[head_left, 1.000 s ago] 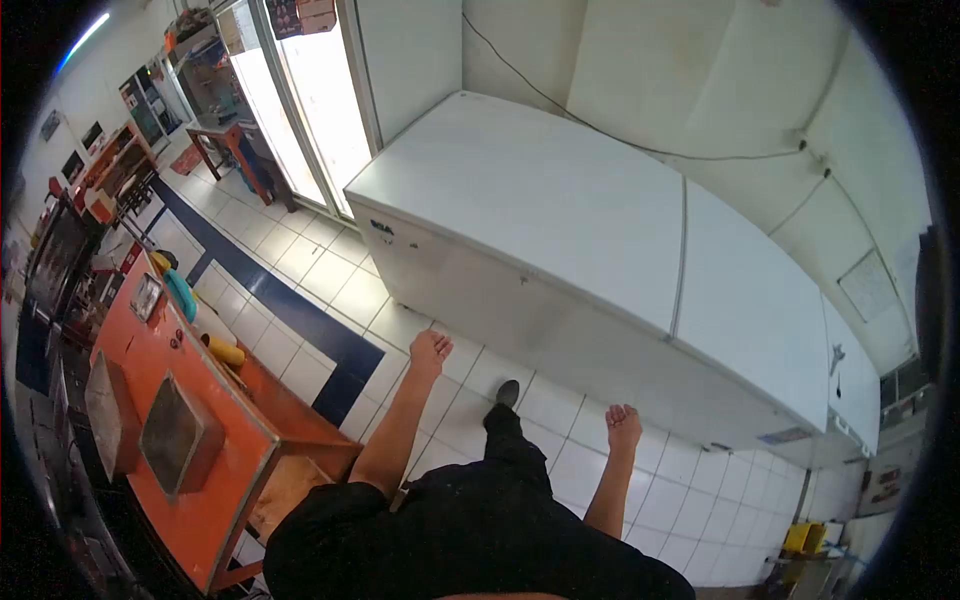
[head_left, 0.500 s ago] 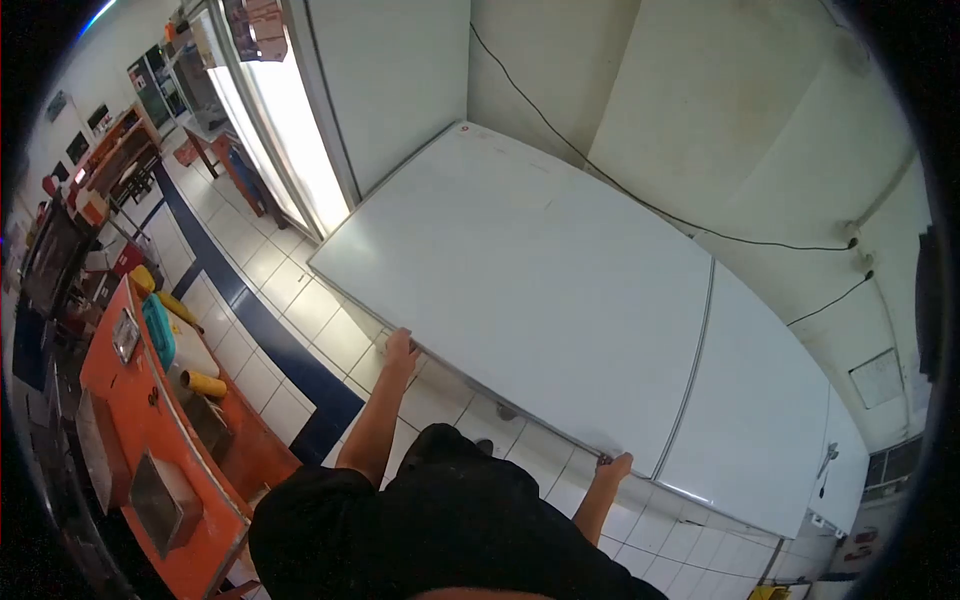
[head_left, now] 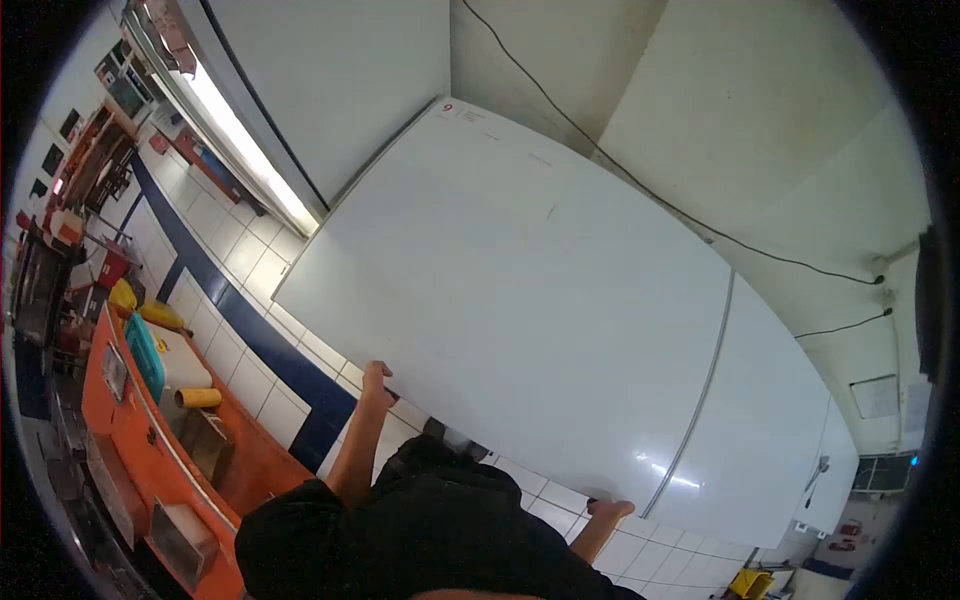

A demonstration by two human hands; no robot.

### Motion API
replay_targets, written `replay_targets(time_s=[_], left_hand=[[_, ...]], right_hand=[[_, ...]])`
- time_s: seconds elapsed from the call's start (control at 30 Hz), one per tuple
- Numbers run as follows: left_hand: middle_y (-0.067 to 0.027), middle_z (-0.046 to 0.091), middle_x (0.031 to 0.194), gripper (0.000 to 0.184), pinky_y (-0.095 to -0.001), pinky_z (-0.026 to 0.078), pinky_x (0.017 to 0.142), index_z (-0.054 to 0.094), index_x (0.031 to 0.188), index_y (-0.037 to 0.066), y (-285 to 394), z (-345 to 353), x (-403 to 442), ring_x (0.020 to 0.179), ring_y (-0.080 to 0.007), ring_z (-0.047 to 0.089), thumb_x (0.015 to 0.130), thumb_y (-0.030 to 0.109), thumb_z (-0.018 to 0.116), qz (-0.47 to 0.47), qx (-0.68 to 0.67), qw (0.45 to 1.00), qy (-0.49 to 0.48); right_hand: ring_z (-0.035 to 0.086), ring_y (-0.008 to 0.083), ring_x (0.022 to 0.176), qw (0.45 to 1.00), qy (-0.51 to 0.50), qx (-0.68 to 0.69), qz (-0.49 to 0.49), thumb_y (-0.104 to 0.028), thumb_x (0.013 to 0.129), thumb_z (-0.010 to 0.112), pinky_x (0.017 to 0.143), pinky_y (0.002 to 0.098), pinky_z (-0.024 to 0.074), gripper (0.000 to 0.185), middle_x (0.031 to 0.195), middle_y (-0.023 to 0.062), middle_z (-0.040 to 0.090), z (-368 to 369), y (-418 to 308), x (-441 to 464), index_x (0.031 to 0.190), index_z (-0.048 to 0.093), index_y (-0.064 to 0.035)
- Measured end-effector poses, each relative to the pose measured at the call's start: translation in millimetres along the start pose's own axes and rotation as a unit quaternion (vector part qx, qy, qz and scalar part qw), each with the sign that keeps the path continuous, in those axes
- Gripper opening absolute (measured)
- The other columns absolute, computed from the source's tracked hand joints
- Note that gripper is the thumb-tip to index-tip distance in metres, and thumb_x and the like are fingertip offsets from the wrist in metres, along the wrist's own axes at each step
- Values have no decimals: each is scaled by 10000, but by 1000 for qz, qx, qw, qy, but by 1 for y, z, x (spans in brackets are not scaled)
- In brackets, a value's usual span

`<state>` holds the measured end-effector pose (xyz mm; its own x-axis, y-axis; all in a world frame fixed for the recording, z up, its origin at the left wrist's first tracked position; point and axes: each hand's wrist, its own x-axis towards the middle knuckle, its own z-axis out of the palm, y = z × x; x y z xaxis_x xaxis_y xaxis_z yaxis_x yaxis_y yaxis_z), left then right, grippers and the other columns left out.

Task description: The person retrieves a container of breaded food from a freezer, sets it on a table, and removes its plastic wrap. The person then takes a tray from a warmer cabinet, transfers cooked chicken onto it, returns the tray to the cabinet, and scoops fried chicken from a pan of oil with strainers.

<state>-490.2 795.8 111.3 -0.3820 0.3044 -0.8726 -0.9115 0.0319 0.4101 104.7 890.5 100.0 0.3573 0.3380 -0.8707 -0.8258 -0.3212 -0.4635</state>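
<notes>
A large flat white panel (head_left: 500, 280) spreads out in front of me, with a red mark at its far corner. My left hand (head_left: 377, 384) is closed on its near edge, left of my body, with the thumb side showing and the fingers partly hidden beneath. Further right along the same edge, my right hand (head_left: 607, 509) grips it close to a grey seam (head_left: 700, 410). Past that seam a second white panel (head_left: 755, 430) continues, with a metal latch-like fitting at its far right. What lies under the white panel is mostly hidden.
An orange counter (head_left: 265, 450) with metal bins stands close on my left, holding a teal-lidded container (head_left: 150, 350). A tall grey-white cabinet side (head_left: 330, 80) rises at the panel's far left. A black cable (head_left: 660, 205) runs along the wall. White tiles (head_left: 235, 330) cover the floor.
The white panel's near edge and left corner have come towards me, and both hands have moved with it. The metal trim along that edge has gone out of sight.
</notes>
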Motion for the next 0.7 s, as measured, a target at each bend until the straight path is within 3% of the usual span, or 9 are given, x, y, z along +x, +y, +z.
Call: replay_targets(time_s=[0.1,0.2,0.33,0.4,0.43,0.57,0.63,0.67,0.7], left_hand=[[-89,515,897,257,-456,498,654,526,888,77,-7,-16,19,794,-278,558,644,157,527,1,5,1000,-12],[-68,520,860,181,-421,498,640,533,846,92,5,24,-58,739,-243,556,681,165,528,81,-31,993,-76],[-46,551,833,103,-380,491,640,540,841,98,29,19,-129,754,-217,568,767,170,536,212,11,972,-98],[-40,578,847,87,-366,486,683,554,859,88,50,42,-183,788,-212,581,818,162,538,281,21,952,-122],[-42,591,864,80,-368,481,715,564,872,81,58,58,-200,799,-211,584,838,149,537,314,7,939,-143],[-95,604,1091,270,-416,456,888,558,1121,19,91,108,-248,1001,-252,591,905,181,565,451,-9,850,-272],[-154,576,1179,394,-403,502,867,488,1218,-20,111,143,-267,1047,-254,581,919,204,611,578,100,790,-179],[-169,618,1070,412,-362,518,797,505,1182,-57,119,167,-290,945,-223,616,912,223,641,657,223,713,-99],[-156,650,921,413,-340,513,772,527,1140,-84,128,187,-301,841,-207,636,898,222,664,667,184,714,-103]], right_hand=[[511,326,1175,999,39,-15,-16,-441,792,377,900,512,468,577,1300,86,526,12,-5,-28,1278,517,-165],[566,282,1069,984,-101,-31,-145,-511,812,415,768,458,522,516,1185,67,581,28,-12,-88,1163,563,-161],[604,210,839,990,-98,57,-80,-466,797,637,640,342,516,409,934,55,625,-3,-63,-120,1009,588,-120],[583,254,936,918,-79,-65,-382,-360,859,629,771,372,502,426,1069,124,590,27,-55,-189,1123,546,-36],[581,261,982,949,-182,51,-253,-305,900,591,840,420,494,446,1176,131,565,25,-83,-193,1227,500,-17],[588,297,1033,867,-251,46,-428,-299,953,522,866,453,505,480,1239,163,539,86,-133,-248,1321,443,-1],[517,235,1184,709,-23,-254,-658,-264,934,571,1064,386,373,497,1281,171,552,119,-141,-290,1287,461,69],[547,231,1145,710,-20,-180,-681,-225,930,581,1050,383,389,482,1298,173,540,143,-148,-310,1280,456,82],[576,228,1106,707,-17,-110,-699,-186,927,591,1036,380,406,468,1315,175,529,164,-152,-316,1274,451,95]])
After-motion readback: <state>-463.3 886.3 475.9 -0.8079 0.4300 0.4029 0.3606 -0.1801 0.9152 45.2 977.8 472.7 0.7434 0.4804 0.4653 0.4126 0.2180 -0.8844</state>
